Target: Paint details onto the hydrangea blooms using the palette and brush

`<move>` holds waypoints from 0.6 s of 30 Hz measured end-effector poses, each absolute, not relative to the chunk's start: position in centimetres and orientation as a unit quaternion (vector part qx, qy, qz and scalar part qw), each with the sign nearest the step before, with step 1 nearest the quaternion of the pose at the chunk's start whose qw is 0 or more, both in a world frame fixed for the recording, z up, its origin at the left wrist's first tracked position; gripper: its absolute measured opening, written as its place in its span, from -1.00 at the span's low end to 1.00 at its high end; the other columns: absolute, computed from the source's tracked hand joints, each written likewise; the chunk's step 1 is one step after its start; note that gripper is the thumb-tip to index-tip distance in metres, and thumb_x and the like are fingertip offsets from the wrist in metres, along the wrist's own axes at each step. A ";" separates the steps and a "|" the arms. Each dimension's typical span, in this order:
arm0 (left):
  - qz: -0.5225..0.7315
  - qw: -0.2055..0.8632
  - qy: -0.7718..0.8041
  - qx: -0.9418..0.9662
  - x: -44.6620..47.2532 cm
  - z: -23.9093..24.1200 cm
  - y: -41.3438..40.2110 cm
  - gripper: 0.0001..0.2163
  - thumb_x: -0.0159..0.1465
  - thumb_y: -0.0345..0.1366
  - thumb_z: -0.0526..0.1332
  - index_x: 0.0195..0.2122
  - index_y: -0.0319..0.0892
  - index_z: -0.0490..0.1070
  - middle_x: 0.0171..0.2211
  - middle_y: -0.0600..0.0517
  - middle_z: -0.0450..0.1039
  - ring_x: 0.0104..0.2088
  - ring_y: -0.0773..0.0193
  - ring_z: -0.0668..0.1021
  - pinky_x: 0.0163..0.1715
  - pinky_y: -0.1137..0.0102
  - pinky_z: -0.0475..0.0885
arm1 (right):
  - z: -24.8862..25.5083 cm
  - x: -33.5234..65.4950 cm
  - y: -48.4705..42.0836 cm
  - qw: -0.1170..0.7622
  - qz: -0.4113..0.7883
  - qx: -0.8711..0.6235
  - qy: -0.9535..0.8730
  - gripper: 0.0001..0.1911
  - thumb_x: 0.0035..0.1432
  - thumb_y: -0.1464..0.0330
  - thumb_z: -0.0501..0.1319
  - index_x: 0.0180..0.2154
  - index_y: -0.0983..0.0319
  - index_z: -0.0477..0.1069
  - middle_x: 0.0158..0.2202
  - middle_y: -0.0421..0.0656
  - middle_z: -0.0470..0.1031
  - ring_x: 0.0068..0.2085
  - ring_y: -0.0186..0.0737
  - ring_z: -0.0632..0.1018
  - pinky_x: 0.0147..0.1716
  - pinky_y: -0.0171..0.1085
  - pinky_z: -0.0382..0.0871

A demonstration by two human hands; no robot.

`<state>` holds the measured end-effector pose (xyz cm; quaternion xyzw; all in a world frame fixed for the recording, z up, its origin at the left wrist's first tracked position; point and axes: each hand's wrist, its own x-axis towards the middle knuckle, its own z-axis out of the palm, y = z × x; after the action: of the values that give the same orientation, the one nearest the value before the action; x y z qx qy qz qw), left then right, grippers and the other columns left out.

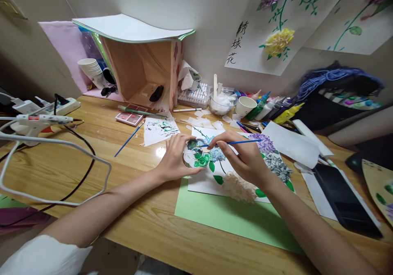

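My left hand point(175, 157) is closed on the rim of a small round paint palette point(190, 159), whose wells hold green and dark paint. Between the fingers of my right hand point(242, 156) is a thin blue paintbrush point(242, 142), its tip over the palette. Under both hands lies a white sheet point(201, 183) with painted green leaves and raised flower heads. A cream flower point(239, 186), a purple one point(262, 143) and a grey-black one point(278, 167) show around my right wrist. The blue flower point(215, 150) is partly hidden. Green paper point(227, 217) lies beneath the sheet.
A second blue brush point(129, 138) and a paint-smeared tissue point(161, 129) lie left of the palette. Farther left are a hot glue gun point(39, 123) and looping cables. Paint bottles point(264, 107) and a paper cup point(245, 106) stand behind; a black phone point(344, 197) lies right.
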<state>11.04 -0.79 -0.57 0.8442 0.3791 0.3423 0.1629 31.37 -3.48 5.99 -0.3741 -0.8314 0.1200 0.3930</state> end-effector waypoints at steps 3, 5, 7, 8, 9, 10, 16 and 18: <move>0.343 0.154 0.382 0.845 10.9 -0.6 -0.6 -0.34 0.01 0.01 0.37 0.07 -0.09 0.18 -0.05 -0.08 0.34 -0.02 0.05 0.37 -0.03 0.17 0.24 | 6.5 31.8 -3.5 0.425 0.132 -0.380 -0.811 -0.78 0.34 0.36 0.02 -0.27 0.16 0.42 -0.36 -0.18 0.53 -0.31 -0.27 0.53 -0.30 -0.26 0.38; 0.349 0.141 0.387 0.842 10.7 -0.7 -0.2 -0.35 0.01 -0.02 0.38 0.07 -0.09 0.19 -0.04 -0.08 0.33 -0.01 0.04 0.36 -0.03 0.18 0.25 | 7.2 32.5 -3.7 0.494 0.128 -0.405 -0.759 -0.77 0.35 0.33 0.01 -0.26 0.13 0.43 -0.34 -0.19 0.53 -0.29 -0.27 0.53 -0.29 -0.24 0.39; 0.357 0.127 0.395 0.837 10.5 -0.9 0.3 -0.35 0.01 -0.02 0.38 0.07 -0.09 0.19 -0.04 -0.08 0.34 -0.02 0.04 0.37 -0.03 0.17 0.27 | 8.1 33.5 -4.0 0.551 0.113 -0.437 -0.702 -0.76 0.35 0.29 0.01 -0.26 0.11 0.43 -0.30 -0.17 0.51 -0.28 -0.26 0.53 -0.28 -0.23 0.40; 0.360 0.121 0.401 0.833 10.4 -1.0 0.6 -0.35 0.01 -0.02 0.38 0.07 -0.09 0.19 -0.04 -0.08 0.34 -0.02 0.03 0.38 -0.03 0.17 0.27 | 8.4 34.1 -4.2 0.561 0.110 -0.451 -0.685 -0.77 0.34 0.27 0.02 -0.27 0.11 0.43 -0.30 -0.17 0.50 -0.28 -0.25 0.53 -0.28 -0.22 0.40; 0.363 0.119 0.409 0.829 10.4 -1.0 0.9 -0.35 0.01 -0.01 0.38 0.07 -0.09 0.19 -0.04 -0.08 0.35 -0.02 0.03 0.38 -0.02 0.17 0.27 | 8.5 34.7 -4.4 0.559 0.111 -0.463 -0.678 -0.78 0.33 0.27 0.03 -0.28 0.11 0.42 -0.29 -0.16 0.49 -0.27 -0.25 0.52 -0.28 -0.22 0.41; 0.367 0.117 0.416 0.824 10.3 -1.1 1.1 -0.36 0.02 -0.01 0.38 0.07 -0.09 0.20 -0.03 -0.08 0.36 -0.01 0.03 0.39 -0.01 0.16 0.28 | 8.5 35.3 -4.7 0.548 0.116 -0.474 -0.679 -0.80 0.32 0.27 0.05 -0.29 0.11 0.42 -0.30 -0.17 0.49 -0.27 -0.24 0.52 -0.29 -0.23 0.41; 0.390 0.119 0.461 0.788 10.3 -1.5 2.1 -0.37 -0.01 -0.02 0.39 0.03 -0.11 0.23 -0.03 -0.07 0.35 0.00 0.03 0.40 0.02 0.17 0.30 | 6.2 37.4 -6.0 0.376 0.135 -0.479 -0.781 -0.90 0.20 0.44 0.09 -0.33 0.18 0.36 -0.41 -0.20 0.45 -0.37 -0.28 0.49 -0.36 -0.26 0.36; 0.392 0.120 0.465 0.784 10.4 -1.5 2.2 -0.38 -0.01 -0.03 0.40 0.03 -0.11 0.24 -0.03 -0.06 0.35 0.00 0.04 0.40 0.03 0.17 0.31 | 5.4 37.5 -6.0 0.340 0.116 -0.460 -0.812 -0.89 0.16 0.49 0.09 -0.34 0.18 0.34 -0.43 -0.21 0.44 -0.39 -0.28 0.46 -0.39 -0.27 0.32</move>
<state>10.37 2.17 -1.51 0.7844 0.4652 0.3925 0.1196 37.52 -5.98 5.39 -0.4600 -0.8119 0.1160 0.3402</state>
